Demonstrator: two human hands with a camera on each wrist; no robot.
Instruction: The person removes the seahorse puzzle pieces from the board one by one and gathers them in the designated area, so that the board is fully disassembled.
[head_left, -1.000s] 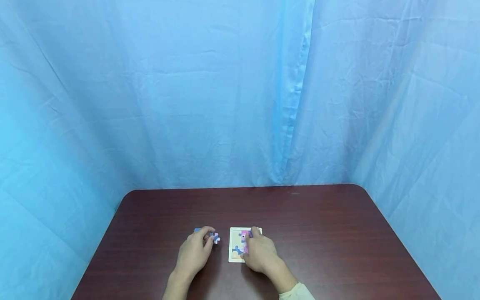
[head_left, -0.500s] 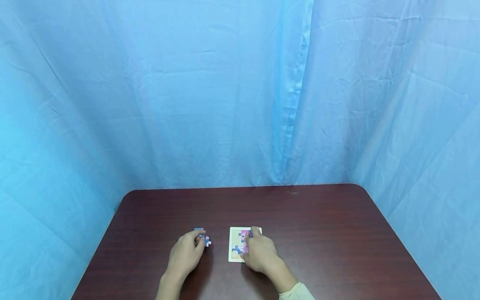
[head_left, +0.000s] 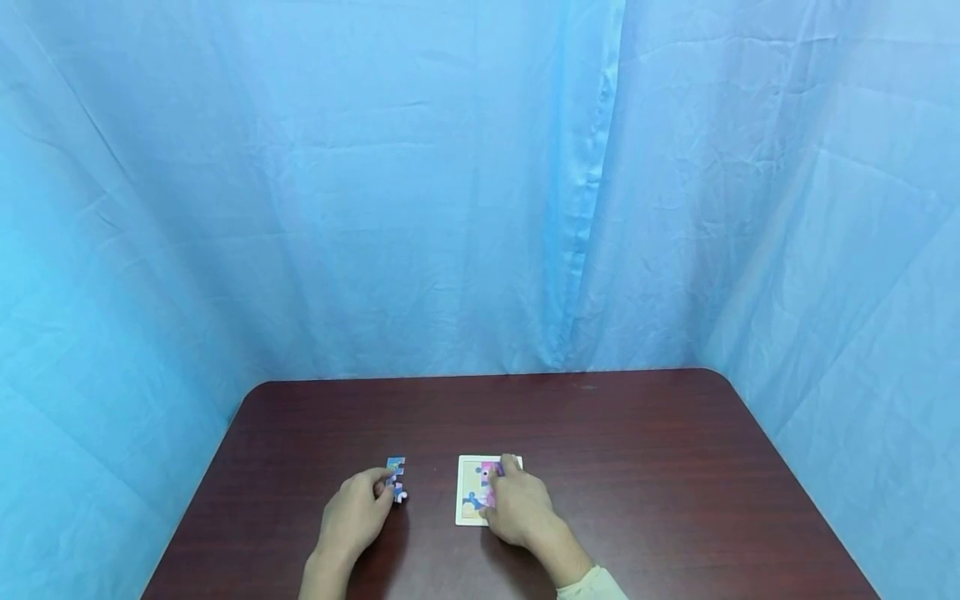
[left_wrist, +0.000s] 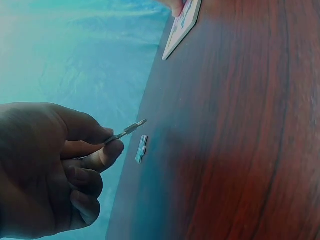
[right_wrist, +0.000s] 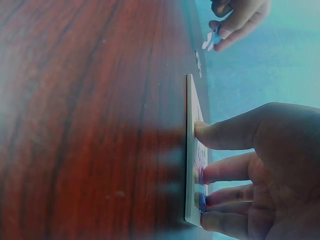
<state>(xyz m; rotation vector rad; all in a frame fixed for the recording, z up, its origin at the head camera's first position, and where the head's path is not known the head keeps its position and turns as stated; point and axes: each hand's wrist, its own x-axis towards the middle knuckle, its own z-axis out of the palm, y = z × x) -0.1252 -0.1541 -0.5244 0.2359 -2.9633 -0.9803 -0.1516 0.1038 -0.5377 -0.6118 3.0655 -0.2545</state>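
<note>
My left hand [head_left: 351, 515] pinches a blue and white jigsaw piece [head_left: 398, 495] between thumb and forefinger. In the left wrist view that jigsaw piece [left_wrist: 131, 129] is seen edge-on, raised off the table. Just beyond it lies a second jigsaw piece [head_left: 395, 464], flat on the wood. To the right is a pale-framed puzzle board [head_left: 460, 493], partly filled with pink and blue pieces on its visible side. My right hand [head_left: 521, 504] rests its fingertips on the board and hides much of the right half. In the right wrist view, fairly straight fingers [right_wrist: 227, 169] touch the puzzle's face.
A dark red-brown wooden table [head_left: 637, 467] with rounded far corners bears everything. Blue curtains [head_left: 420, 208] hang behind it and along both sides.
My left hand has moved left and slightly nearer with the jigsaw piece, so the one lying on the table shows more. The right hand stays on the puzzle board.
</note>
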